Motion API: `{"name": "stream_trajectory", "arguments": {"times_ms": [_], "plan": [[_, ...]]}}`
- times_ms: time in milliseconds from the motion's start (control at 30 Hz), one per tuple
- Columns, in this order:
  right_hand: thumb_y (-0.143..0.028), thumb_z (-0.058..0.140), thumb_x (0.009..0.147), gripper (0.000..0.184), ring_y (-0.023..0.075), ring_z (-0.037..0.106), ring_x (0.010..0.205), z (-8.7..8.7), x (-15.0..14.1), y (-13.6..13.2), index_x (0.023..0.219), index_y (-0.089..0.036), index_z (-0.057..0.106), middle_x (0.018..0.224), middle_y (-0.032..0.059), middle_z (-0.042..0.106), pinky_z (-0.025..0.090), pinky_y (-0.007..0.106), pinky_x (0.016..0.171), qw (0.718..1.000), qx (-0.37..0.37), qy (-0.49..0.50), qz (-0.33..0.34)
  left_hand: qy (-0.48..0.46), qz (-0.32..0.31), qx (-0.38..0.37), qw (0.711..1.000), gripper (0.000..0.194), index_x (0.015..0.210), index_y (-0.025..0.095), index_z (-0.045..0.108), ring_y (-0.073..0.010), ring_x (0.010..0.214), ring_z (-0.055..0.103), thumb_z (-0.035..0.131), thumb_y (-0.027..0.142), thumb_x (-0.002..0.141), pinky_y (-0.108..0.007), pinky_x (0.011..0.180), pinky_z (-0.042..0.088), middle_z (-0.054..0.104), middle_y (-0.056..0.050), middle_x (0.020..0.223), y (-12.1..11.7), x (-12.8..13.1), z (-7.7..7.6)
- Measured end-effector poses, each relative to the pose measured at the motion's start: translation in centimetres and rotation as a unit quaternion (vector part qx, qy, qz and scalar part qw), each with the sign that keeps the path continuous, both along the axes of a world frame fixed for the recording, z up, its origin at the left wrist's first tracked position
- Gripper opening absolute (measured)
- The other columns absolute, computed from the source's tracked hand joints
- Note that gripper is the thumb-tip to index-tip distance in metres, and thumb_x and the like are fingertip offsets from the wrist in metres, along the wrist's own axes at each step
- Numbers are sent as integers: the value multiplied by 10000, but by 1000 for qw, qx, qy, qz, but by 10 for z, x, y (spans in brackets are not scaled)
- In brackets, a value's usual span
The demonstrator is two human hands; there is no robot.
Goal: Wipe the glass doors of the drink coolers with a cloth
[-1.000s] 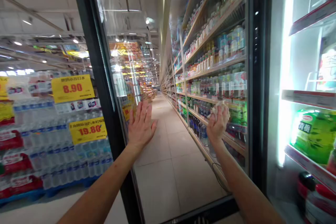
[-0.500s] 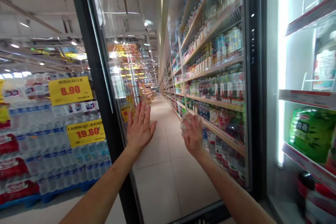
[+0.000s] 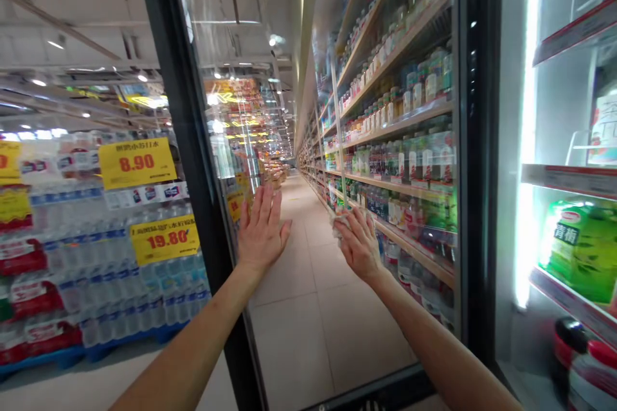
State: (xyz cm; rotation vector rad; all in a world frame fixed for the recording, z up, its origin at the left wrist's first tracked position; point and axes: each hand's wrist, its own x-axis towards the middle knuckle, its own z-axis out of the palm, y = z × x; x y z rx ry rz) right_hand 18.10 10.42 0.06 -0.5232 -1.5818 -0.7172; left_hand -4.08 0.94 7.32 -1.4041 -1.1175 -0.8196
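Note:
A glass door (image 3: 284, 327) in a black frame fills the middle of the head view. Flat against its pane on the left side, with fingers stretched out, is my left hand (image 3: 263, 234). My right hand (image 3: 360, 244) has its fingers bent over a crumpled white cloth (image 3: 339, 227), pressed to the same pane further right. Most of the cloth is hidden under the fingers; only its left edge shows. Shelves of bottles (image 3: 385, 109) and a tiled floor appear in the glass behind both hands.
On the right is a lit cooler interior with a shelf edge (image 3: 573, 180), a green package (image 3: 578, 247) and red-lidded containers. At left, stacked packs of water bottles (image 3: 139, 308) carry yellow price signs (image 3: 137, 162). The black door frame (image 3: 195, 135) slants between.
My right hand has shifted slightly right and down with the cloth on the pane. My left hand stays flat in place on the glass. The view has turned a little left.

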Motion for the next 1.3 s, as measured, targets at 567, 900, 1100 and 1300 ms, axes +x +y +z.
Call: {"name": "stream_trajectory", "arguments": {"times_ms": [567, 900, 1100, 1300], "plan": [[-225, 438, 807, 525, 272, 274, 1328, 6, 20, 19, 1326, -190, 371, 1391, 128, 379, 263, 538, 1053, 998, 27, 51, -11, 9, 5, 11, 1000, 649, 1400, 168, 193, -230, 1352, 194, 465, 341, 837, -441, 1102, 122, 280, -116, 1435, 0, 0, 0], [-284, 375, 841, 476, 268, 274, 1327, 34, 45, 32, 1295, -151, 422, 1392, 145, 372, 253, 545, 1053, 975, -42, 218, -4, -5, -14, -2, 1000, 651, 1405, 189, 172, -226, 1354, 187, 460, 332, 839, -441, 1105, 109, 268, -106, 1440, -1, 0, 0], [-215, 433, 805, 412, 238, 274, 1332, 26, 9, 7, 1210, -187, 505, 1350, 93, 445, 270, 489, 1069, 999, 29, -40, 14, -7, -4, -2, 1000, 640, 1396, 185, 213, -235, 1352, 196, 473, 344, 834, -451, 1100, 120, 289, -110, 1433, -1, 0, 0], [-272, 371, 834, 462, 277, 312, 1307, 48, 68, 44, 1260, -120, 463, 1369, 167, 399, 296, 540, 1029, 952, -57, 299, -37, -3, -14, -1, 1000, 648, 1400, 189, 193, -231, 1352, 195, 474, 333, 834, -448, 1101, 124, 286, -113, 1434, -2, 1, 0]]}}
